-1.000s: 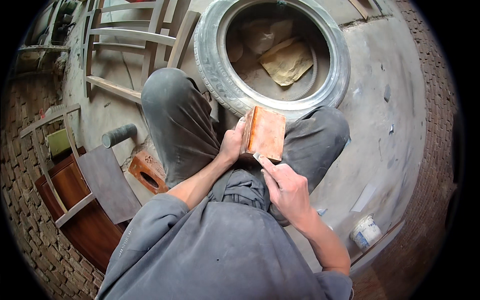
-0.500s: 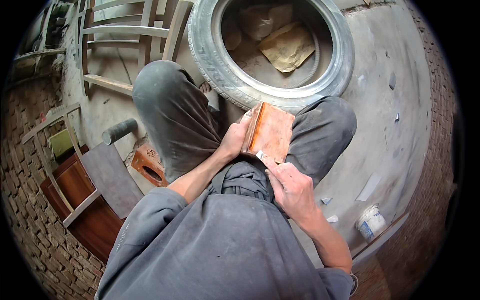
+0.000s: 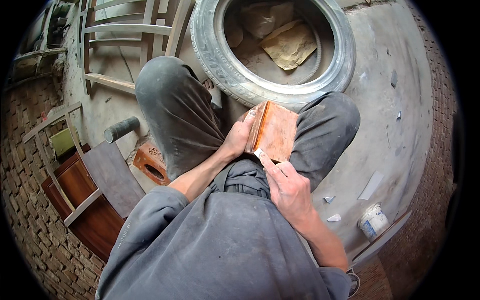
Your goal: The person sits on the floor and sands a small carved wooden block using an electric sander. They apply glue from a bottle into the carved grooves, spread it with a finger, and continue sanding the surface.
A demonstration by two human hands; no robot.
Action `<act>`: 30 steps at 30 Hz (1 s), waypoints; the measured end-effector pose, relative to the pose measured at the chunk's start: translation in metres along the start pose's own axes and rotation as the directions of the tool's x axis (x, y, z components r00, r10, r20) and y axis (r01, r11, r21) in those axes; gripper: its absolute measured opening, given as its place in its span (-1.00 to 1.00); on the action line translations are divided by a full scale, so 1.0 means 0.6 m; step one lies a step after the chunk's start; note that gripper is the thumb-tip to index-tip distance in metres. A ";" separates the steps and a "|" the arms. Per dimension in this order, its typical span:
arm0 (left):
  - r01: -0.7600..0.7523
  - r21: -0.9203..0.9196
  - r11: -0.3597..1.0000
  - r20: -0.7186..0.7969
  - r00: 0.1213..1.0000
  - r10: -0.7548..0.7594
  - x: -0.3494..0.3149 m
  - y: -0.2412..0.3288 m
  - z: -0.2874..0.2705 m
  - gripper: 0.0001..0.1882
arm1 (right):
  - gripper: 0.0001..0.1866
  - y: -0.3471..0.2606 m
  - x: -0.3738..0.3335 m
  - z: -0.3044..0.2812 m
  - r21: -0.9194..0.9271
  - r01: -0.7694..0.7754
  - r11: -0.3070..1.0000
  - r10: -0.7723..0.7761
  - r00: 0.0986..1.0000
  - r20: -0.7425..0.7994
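Observation:
A reddish-brown wooden block or box rests tilted between my thighs, with a bright orange strip along one edge. My left hand is closed on its left side, thumb near the top corner; the fingers behind it are hidden. At the near lower corner, my right hand pinches a small white folded piece, which looks like sandpaper, beneath an outstretched index finger. That piece touches or lies very close to the block's lower edge. Whitish dust covers the right fingers.
Just ahead lies a big grey tyre with a yellowish crumpled sheet inside. Wooden frames lean at the left, near a dark cylinder and a hollow brick. A white tub stands at the right.
My right hand and the white piece have shifted slightly left along the block's near edge. The left hand keeps its hold, and the block stays in nearly the same place.

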State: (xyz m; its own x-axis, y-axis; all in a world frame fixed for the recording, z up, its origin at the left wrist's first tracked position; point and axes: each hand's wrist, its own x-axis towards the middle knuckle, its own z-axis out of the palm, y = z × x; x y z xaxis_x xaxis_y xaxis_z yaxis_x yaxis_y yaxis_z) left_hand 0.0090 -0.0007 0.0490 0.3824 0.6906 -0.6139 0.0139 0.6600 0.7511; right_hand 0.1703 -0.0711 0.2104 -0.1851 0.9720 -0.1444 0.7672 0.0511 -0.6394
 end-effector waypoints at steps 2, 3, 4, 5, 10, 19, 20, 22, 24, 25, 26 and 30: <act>0.013 0.020 1.000 0.018 1.000 -0.014 -0.004 0.006 -0.001 -0.27 | -0.47 -0.008 -0.006 -0.001 -0.003 -0.020 1.000 0.020 1.000 0.000; -0.002 -0.010 1.000 0.002 1.000 0.002 -0.003 0.000 0.000 -0.28 | -0.48 -0.010 -0.005 0.002 0.007 -0.021 1.000 0.021 1.000 -0.015; -0.019 -0.039 0.999 -0.014 1.000 0.018 -0.001 -0.010 0.001 -0.30 | -0.48 -0.012 -0.003 0.007 0.017 -0.022 1.000 0.023 0.999 -0.031; -0.029 -0.070 0.997 -0.029 0.999 0.027 0.000 -0.012 0.002 -0.31 | -0.48 -0.014 -0.001 0.010 0.028 -0.028 0.999 0.029 0.999 -0.043; 0.002 -0.021 1.000 -0.009 1.000 -0.002 -0.009 -0.008 -0.006 -0.33 | -0.47 -0.038 -0.011 0.007 0.022 -0.127 0.992 0.127 0.992 -0.012; -0.042 -0.171 0.984 0.001 0.999 0.043 -0.029 0.052 0.013 -0.51 | -0.49 -0.047 -0.012 0.016 0.034 -0.138 0.990 0.140 0.989 -0.057; -0.057 -0.156 0.986 -0.005 0.998 0.056 -0.028 0.050 0.013 -0.51 | -0.49 -0.050 -0.015 0.015 0.034 -0.149 0.988 0.151 0.987 -0.052; -0.089 -0.137 0.987 -0.011 0.996 0.088 -0.030 0.047 0.013 -0.51 | -0.49 -0.049 -0.007 0.016 0.036 -0.143 0.989 0.146 0.987 -0.072; -0.080 -0.125 0.989 -0.009 0.997 0.079 -0.031 0.042 0.012 -0.50 | -0.49 -0.049 0.000 0.018 0.043 -0.152 0.987 0.155 0.984 -0.087; -0.053 -0.119 0.991 -0.009 0.999 0.052 -0.029 0.036 0.010 -0.50 | -0.48 -0.049 0.003 0.020 0.047 -0.163 0.986 0.166 0.982 -0.091; -0.035 -0.111 0.993 -0.005 0.999 0.034 -0.028 0.034 0.008 -0.50 | -0.48 -0.049 0.005 0.020 0.051 -0.172 0.984 0.176 0.980 -0.094; -0.014 -0.088 0.996 0.011 1.000 0.015 -0.031 0.035 0.007 -0.49 | -0.49 -0.058 -0.014 0.021 0.067 -0.176 0.982 0.182 0.979 -0.093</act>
State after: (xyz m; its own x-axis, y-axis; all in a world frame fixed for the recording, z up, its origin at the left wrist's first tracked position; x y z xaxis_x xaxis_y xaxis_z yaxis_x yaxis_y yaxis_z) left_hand 0.0061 -0.0009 0.0771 0.3927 0.6969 -0.6001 -0.0727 0.6740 0.7351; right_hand 0.1375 -0.0842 0.2240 0.0153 0.9821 -0.1876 0.7451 -0.1363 -0.6528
